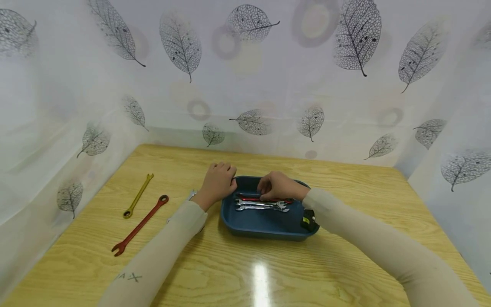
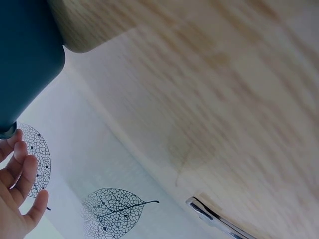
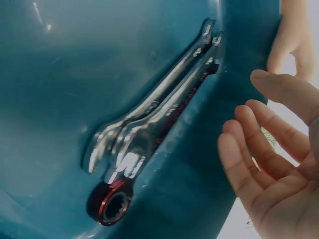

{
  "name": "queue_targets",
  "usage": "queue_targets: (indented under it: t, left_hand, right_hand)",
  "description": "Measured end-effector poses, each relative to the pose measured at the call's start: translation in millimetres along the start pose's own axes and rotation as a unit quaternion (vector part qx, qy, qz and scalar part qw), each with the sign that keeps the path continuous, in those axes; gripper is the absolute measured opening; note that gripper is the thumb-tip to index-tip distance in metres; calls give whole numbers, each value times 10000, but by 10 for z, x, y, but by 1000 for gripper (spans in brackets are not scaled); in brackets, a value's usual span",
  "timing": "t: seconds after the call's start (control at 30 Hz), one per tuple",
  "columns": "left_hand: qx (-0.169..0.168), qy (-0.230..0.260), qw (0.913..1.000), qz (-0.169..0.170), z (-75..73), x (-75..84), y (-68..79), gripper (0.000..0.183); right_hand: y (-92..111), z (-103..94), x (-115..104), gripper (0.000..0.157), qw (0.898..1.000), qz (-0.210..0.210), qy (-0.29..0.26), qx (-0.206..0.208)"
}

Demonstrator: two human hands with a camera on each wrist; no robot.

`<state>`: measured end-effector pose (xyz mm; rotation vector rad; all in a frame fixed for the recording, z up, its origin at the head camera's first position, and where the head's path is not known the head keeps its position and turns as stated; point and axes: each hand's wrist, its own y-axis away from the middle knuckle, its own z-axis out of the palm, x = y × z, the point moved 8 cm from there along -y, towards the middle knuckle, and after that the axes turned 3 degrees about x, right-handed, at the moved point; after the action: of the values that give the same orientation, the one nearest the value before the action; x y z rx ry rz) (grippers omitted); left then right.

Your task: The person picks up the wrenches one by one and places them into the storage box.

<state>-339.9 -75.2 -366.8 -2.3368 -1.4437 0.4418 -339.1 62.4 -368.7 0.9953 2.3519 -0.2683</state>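
Note:
A blue tray [image 1: 245,228] stands on the table, with two silver wrenches [image 1: 261,205] and a red wrench [image 1: 249,198] lying side by side in it. In the right wrist view, the red ring end [image 3: 112,204] sticks out below the silver wrenches [image 3: 154,107]. My left hand [image 1: 218,181] grips the rim at the tray's back left corner; the left wrist view shows its fingers [image 2: 22,167] at that edge. Over the back of the tray hovers my right hand [image 1: 281,186], its fingers [image 3: 259,134] loosely bent and apart from the wrenches, with nothing between them.
Left of the tray lie a yellow wrench [image 1: 139,196] and a longer red wrench [image 1: 140,226]. Another silver wrench [image 2: 219,219] is on the table, partly hidden by my left forearm in the head view. Leaf-patterned sheets [image 1: 245,85] hang behind the table and at its sides.

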Motion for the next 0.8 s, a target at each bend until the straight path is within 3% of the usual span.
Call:
queue_targets:
  t: [0.4,0.8]
  left_hand:
    - [149,33,9999,46,-7,10,6,13]
    - [81,60,9999,15,-11,6,4,13]
  right_hand:
    - [95,-109,-80,31,9997,181,109,-104]
    - [295,-484,-81,30,9989,134,136,417]
